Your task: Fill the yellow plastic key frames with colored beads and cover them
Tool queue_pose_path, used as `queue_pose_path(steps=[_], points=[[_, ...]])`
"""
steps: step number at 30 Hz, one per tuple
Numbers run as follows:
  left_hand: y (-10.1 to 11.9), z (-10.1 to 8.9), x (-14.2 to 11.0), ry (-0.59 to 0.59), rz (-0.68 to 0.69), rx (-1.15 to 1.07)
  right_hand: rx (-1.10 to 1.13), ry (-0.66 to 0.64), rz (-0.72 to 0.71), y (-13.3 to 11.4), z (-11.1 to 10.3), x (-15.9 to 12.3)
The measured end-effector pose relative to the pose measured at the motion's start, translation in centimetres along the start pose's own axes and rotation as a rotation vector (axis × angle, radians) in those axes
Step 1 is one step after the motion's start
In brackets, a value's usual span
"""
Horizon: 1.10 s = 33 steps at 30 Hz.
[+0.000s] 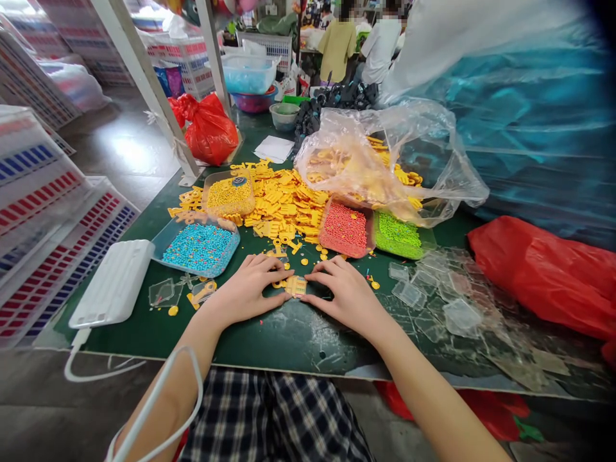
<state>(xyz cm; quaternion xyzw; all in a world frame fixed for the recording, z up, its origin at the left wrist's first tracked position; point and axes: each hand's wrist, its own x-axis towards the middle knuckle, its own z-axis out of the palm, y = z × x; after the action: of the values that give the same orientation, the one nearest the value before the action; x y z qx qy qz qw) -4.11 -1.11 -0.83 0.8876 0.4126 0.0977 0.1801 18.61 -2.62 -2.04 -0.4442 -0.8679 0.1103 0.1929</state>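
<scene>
Between both hands is a small yellow plastic piece (297,286) with rows of coloured beads, low over the green tabletop. My left hand (253,282) pinches its left side with thumb and fingers. My right hand (341,286) grips the right side the same way. Just beyond lie a heap of yellow plastic parts (289,202) and trays of small beads: blue beads (199,247), yellow beads (230,196), pink beads (344,226) and green beads (397,232). Clear square plastic covers (462,316) are scattered to the right of my right hand.
A white power bank (113,282) with a cable sits at the left edge; its cable runs by my left forearm. A clear plastic bag (394,154) of yellow parts, a tied red bag (209,131) and a red plastic sheet (543,269) surround the work area. People (338,48) are in the background.
</scene>
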Motion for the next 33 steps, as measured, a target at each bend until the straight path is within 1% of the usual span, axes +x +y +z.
queue_pose_path(steps=[6,16,21,24,27,33], points=[[0.2,-0.1,0.0,0.01,-0.013,-0.02,-0.003,-0.006,-0.002,0.0,0.1,0.0],[0.3,-0.1,0.1,0.018,-0.01,-0.046,0.024,-0.002,-0.048,0.0,0.2,0.0],[0.2,0.1,0.0,0.012,-0.011,-0.068,0.007,0.008,-0.035,-0.3,0.3,0.0],[0.2,0.4,-0.3,0.054,-0.014,-0.057,-0.013,0.029,-0.027,-0.4,0.6,-0.1],[0.5,0.7,-0.7,0.134,-0.019,-0.024,-0.025,0.039,-0.025,-0.4,0.8,-0.1],[1.7,0.9,-1.3,0.229,0.013,0.137,-0.058,0.083,-0.036,-0.7,1.2,0.0]])
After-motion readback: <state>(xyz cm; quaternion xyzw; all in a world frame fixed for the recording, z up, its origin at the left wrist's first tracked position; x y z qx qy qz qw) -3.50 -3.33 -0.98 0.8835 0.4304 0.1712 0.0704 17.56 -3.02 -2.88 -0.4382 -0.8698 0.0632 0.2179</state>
